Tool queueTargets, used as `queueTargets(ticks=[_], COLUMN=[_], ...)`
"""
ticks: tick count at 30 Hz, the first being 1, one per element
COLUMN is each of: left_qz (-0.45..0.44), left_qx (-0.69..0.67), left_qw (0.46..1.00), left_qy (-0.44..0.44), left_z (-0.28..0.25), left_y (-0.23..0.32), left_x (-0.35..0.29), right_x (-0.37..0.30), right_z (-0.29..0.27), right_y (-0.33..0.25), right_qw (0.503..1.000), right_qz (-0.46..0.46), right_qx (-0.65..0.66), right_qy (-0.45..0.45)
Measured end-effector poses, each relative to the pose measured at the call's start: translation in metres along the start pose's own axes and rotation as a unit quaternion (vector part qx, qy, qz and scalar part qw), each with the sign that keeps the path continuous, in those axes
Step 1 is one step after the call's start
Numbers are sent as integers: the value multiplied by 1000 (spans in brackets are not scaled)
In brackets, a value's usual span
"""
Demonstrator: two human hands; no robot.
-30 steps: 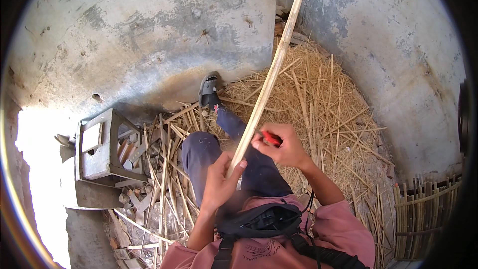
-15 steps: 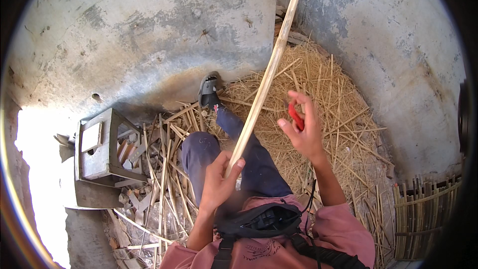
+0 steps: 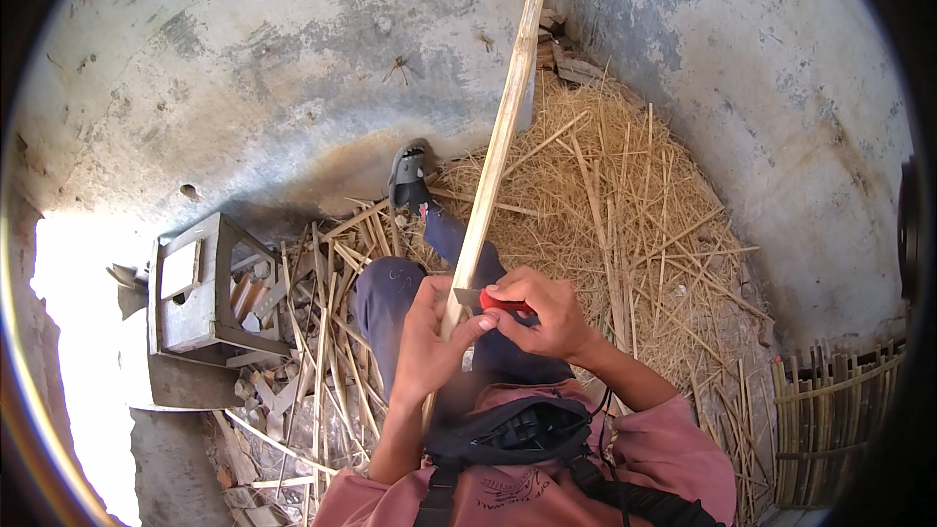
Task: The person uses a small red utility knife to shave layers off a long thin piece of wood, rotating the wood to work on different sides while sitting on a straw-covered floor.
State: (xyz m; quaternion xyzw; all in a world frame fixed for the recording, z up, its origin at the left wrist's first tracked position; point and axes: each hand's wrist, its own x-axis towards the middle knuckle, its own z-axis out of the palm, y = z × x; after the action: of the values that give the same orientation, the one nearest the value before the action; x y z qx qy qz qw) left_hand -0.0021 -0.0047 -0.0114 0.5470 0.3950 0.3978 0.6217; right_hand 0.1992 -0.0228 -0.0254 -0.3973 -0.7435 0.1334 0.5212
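Observation:
A long pale strip of split bamboo slants up and away from my lap, its far end beyond the top edge of the view. My left hand is wrapped round its lower part. In my right hand is a knife with a red handle. Its short grey blade lies against the strip, close beside my left thumb and fingers. Both hands meet above my thighs, in front of the black waist bag.
Shavings and thin strips cover the ground ahead and right. Longer sticks lie at the left, near a wooden frame box. A slatted bamboo panel stands at the right. Worn walls rise behind.
My right hand has come down and left with the knife, bringing the blade onto the bamboo strip. The strip has shifted upward and tilted a little more upright.

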Motion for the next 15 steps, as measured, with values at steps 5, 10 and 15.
queueTargets(ticks=[5, 10, 15], left_qz=[15, 20, 29], left_qx=[-16, -20, -17], left_qw=[1000, 999, 999], left_qy=[-18, -23, -18], left_z=[-3, -4, -4], left_y=[-1, 0, -2], left_x=[-1, -1, -1], right_x=[-1, -3, 0], right_z=[3, 6, 7], right_y=[2, 2, 0], right_qw=[1000, 999, 998], right_qz=[-24, -35, -50], right_qx=[-16, -25, -44], right_qy=[-2, 10, 13])
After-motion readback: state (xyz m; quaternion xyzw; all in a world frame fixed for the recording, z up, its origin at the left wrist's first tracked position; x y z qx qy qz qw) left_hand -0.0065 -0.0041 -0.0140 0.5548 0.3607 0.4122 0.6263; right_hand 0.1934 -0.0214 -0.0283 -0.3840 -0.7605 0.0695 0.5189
